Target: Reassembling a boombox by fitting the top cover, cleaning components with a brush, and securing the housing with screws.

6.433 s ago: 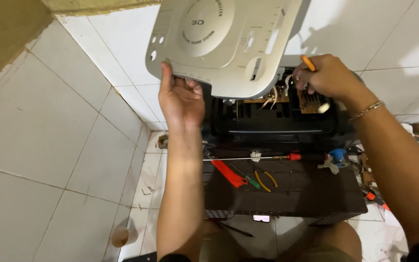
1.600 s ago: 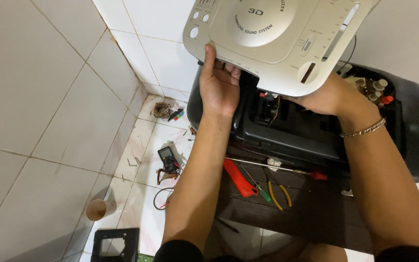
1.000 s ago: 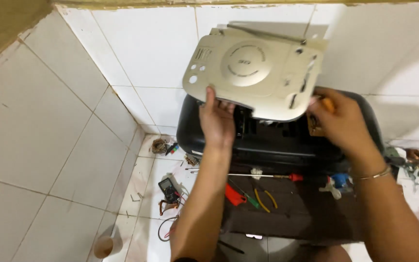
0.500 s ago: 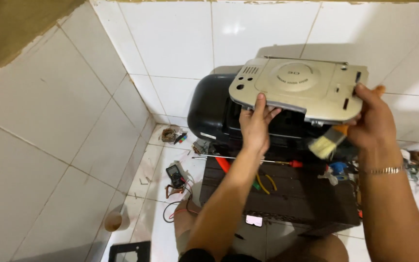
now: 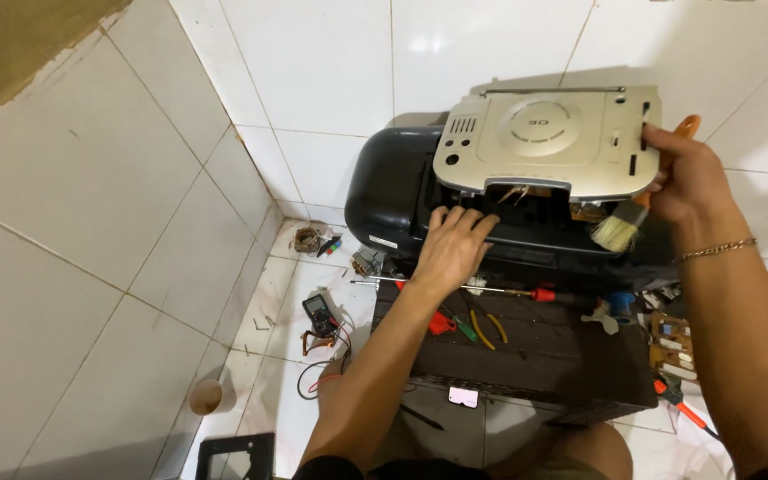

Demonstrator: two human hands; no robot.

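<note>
A black portable stereo body (image 5: 393,191) stands against the tiled wall. Its silver top cover (image 5: 548,142) sits tilted over the open top, with wires showing under its front edge. My left hand (image 5: 451,249) rests flat on the black body just below the cover's front edge, fingers apart. My right hand (image 5: 682,173) grips the cover's right edge and also holds a paintbrush (image 5: 624,227) with an orange handle, bristles pointing down-left.
A dark low work surface (image 5: 526,356) carries a long red-handled screwdriver (image 5: 491,289), pliers and small drivers. A multimeter (image 5: 320,313) with leads lies on the floor tiles, beside a small cup (image 5: 209,396). Circuit boards and parts (image 5: 668,333) lie at right.
The silver cover has come down from being held high toward the stereo's open top. My left hand slid from the cover's underside to the black body. The view has pulled back.
</note>
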